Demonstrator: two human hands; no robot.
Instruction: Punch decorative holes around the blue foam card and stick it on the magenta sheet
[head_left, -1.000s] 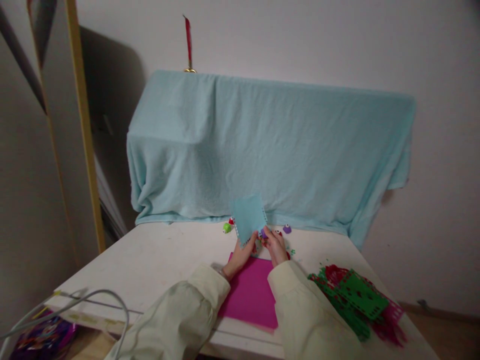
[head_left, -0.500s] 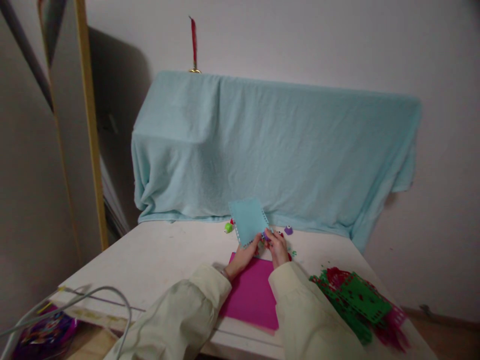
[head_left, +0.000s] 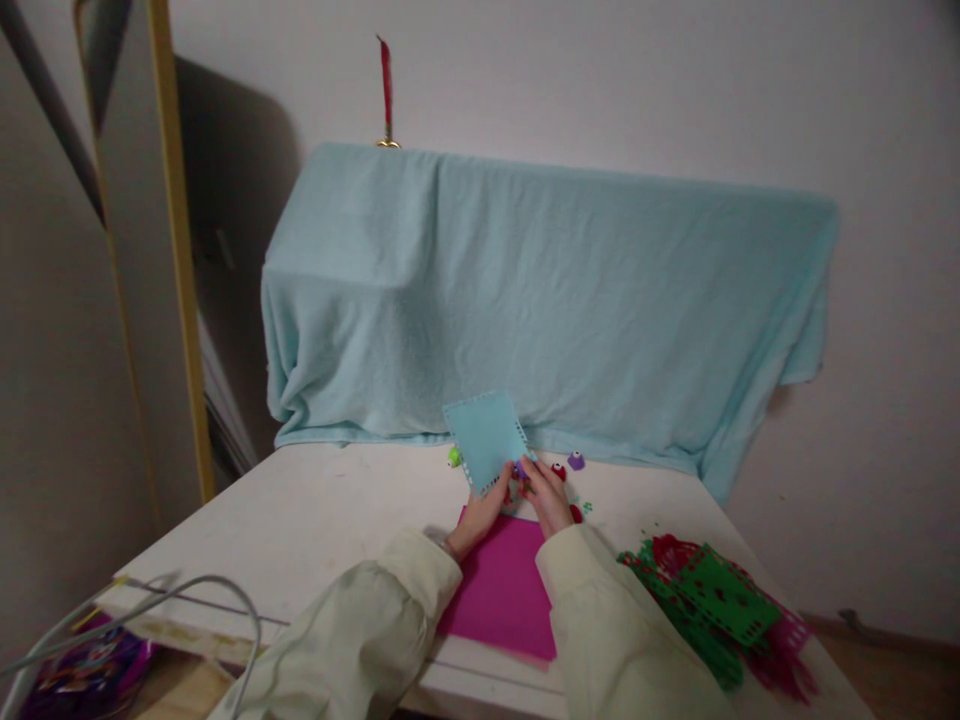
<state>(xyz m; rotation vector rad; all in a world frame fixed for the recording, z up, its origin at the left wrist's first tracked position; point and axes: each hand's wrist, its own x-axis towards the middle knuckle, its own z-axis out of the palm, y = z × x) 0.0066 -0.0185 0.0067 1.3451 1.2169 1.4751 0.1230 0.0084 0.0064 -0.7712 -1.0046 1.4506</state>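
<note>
1. A blue sheet (head_left: 486,438) is pinched at its lower edge by the left hand (head_left: 480,512).
2. A purple punch (head_left: 519,469) is gripped by the right hand (head_left: 549,500) at that edge.
3. Bare table (head_left: 315,520) lies left of the hands.

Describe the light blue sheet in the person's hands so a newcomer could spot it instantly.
On the white table, just in front of the draped blue cloth, the left hand holds up a light blue sheet. Unlike the flat magenta sheet below, it is raised, with punched holes along its edges.
</note>
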